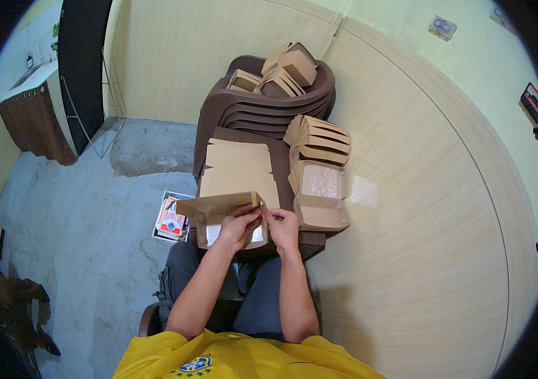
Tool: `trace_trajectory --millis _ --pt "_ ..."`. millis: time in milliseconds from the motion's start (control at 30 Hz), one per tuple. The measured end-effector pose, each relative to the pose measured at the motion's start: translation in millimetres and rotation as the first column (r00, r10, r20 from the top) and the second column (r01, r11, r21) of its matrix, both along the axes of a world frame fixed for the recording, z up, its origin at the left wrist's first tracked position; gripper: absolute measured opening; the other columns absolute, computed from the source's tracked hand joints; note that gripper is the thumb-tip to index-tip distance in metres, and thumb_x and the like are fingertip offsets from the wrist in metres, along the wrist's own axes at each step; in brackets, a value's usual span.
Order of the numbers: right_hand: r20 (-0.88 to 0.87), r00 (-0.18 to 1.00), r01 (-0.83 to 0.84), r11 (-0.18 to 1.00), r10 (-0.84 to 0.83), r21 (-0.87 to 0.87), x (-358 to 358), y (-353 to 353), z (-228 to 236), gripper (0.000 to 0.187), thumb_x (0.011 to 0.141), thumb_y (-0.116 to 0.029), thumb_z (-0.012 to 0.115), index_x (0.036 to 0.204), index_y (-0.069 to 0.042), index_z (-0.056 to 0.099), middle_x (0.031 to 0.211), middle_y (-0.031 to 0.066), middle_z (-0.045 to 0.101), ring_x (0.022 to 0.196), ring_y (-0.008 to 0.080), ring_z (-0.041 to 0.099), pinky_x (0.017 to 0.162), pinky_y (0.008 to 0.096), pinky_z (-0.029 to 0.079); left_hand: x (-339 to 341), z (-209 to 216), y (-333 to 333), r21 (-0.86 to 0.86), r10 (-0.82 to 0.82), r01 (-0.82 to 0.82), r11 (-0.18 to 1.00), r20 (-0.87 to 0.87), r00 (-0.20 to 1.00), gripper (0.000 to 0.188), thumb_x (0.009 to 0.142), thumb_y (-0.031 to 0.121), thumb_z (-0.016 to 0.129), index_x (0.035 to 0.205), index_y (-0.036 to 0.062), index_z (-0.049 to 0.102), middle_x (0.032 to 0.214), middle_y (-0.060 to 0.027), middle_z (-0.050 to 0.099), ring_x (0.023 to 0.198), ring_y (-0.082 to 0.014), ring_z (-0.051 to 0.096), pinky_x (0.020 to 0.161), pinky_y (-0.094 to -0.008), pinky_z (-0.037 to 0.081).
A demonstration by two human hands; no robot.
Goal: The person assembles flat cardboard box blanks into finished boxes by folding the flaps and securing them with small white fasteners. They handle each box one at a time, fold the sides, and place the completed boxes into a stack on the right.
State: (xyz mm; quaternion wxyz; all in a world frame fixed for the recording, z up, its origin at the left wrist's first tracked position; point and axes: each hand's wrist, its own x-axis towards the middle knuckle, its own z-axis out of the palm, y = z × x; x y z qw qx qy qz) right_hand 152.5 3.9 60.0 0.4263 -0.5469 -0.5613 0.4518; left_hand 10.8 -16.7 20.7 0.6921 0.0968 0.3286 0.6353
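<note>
Part-folded box: a brown cardboard clamshell box (217,204) is over the near end of the chair seat, just in front of the person's knees; whether it rests there cannot be told.
Long axis: its raised panel runs left to right, and most of the box is to the left of the fingertips.
Corner: both hands meet at the panel's right end; the left hand is nearer the box's middle, the right hand outside its right edge.
Left hand (239,227): closed in a pinch on that corner, reaching across the box's inside.
Right hand (281,227): fingers curled, thumb and fingertips pinching the same corner from the right.
Flat blank (237,165): unfolded cardboard, just beyond the box on the seat.
Finished-looking boxes: an open clamshell (323,216) to the right, a nested row (321,140) beyond it.
Stacked chairs (218,108): brown plastic, with more folded boxes (297,65) on the far top.
White carton (169,240): on the floor, left.
</note>
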Motion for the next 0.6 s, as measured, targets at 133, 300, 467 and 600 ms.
trace_trajectory --millis 133,300,467,600 --pt "-0.134 0.99 0.035 0.999 -0.038 -0.025 -2.2 -2.6 -4.5 0.013 0.101 -0.007 0.076 0.107 0.004 0.077 0.093 0.0048 0.076 0.078 0.0098 0.067 0.068 0.0257 0.054 0.5 -5.8 0.4 0.041 0.079 -0.076 0.996 -0.068 0.995 0.024 0.1 -0.002 0.072 0.123 -0.0042 0.074 0.117 -0.0134 0.076 0.103 -0.0208 0.074 0.091 -0.0307 0.063" --pt "-0.071 0.997 -0.041 0.999 0.041 0.009 -3.6 -1.4 -8.7 0.011 0.101 -0.005 0.075 0.107 0.004 0.077 0.093 0.0053 0.076 0.081 0.0106 0.068 0.071 0.0249 0.055 7.0 -2.0 -3.1 0.093 0.109 -0.087 0.992 -0.261 0.959 0.024 0.099 0.0 0.074 0.123 -0.0044 0.075 0.112 -0.0121 0.077 0.095 -0.0204 0.074 0.086 -0.0319 0.063" --pt "0.008 1.0 -0.029 0.997 0.029 0.077 -7.3 -2.9 -5.8 0.017 0.1 -0.008 0.077 0.111 0.005 0.074 0.093 0.0063 0.075 0.079 0.0109 0.068 0.071 0.0254 0.056 8.8 1.3 -5.4 0.139 0.178 -0.116 0.984 -0.637 0.75 0.019 0.098 0.004 0.077 0.116 -0.002 0.08 0.108 -0.0108 0.08 0.094 -0.0172 0.074 0.084 -0.0325 0.061" --pt "-0.236 0.967 0.112 0.992 -0.094 0.06 -8.9 -4.0 -4.1 0.026 0.096 -0.015 0.082 0.111 0.004 0.073 0.09 0.0088 0.077 0.077 0.0162 0.074 0.072 0.0318 0.059 5.3 0.3 -7.2 0.165 0.168 -0.048 0.985 -0.87 0.462 0.024 0.093 0.012 0.08 0.115 0.0006 0.082 0.105 -0.014 0.082 0.091 -0.022 0.077 0.085 -0.0359 0.061"
